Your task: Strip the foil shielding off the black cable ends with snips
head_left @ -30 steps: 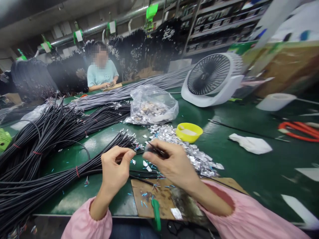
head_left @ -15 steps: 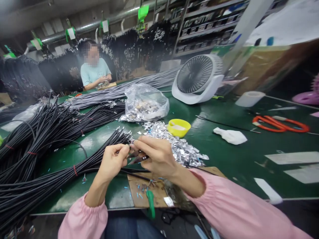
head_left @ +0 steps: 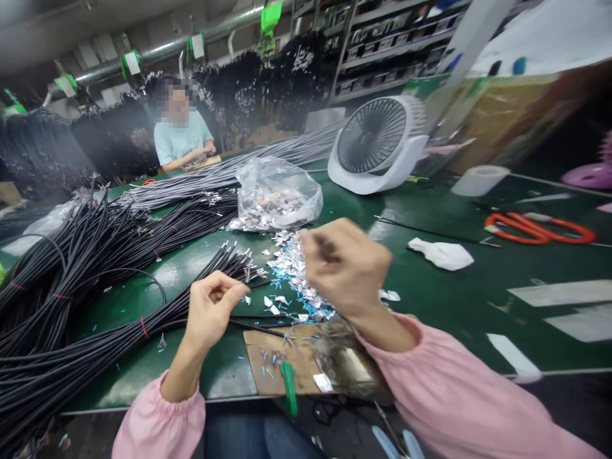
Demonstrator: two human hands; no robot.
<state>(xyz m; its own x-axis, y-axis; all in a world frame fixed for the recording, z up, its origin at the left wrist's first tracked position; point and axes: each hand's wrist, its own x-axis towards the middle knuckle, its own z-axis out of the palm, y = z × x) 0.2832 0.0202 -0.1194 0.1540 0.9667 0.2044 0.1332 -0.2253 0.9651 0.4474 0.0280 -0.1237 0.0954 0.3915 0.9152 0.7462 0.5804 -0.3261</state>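
My left hand [head_left: 215, 306] is closed in a pinch, thumb against forefinger, in front of the bundle of black cables [head_left: 172, 309]. What lies between its fingertips, if anything, I cannot make out. The bundle's stripped ends [head_left: 246, 261], with foil and coloured wires showing, lie just beyond this hand. My right hand [head_left: 349, 268] is raised over the heap of foil scraps [head_left: 291, 255], blurred, its fingers curled. Something dark shows inside the curl, too smeared to name. Blue bits of wire sleeve [head_left: 299, 290] are mixed into the heap.
A clear bag of scraps [head_left: 280, 194] and a white fan [head_left: 377, 143] stand behind. Orange-handled scissors [head_left: 516, 228] and a crumpled white wad [head_left: 442, 254] lie right. A brown board [head_left: 268, 360] with a green-handled tool [head_left: 288, 386] is in front. A person [head_left: 182, 140] sits opposite.
My right hand has moved right and up, away from my left hand, and now hides the yellow bowl. The dark-bladed cutter seen in it before no longer shows clearly. My left hand has barely moved.
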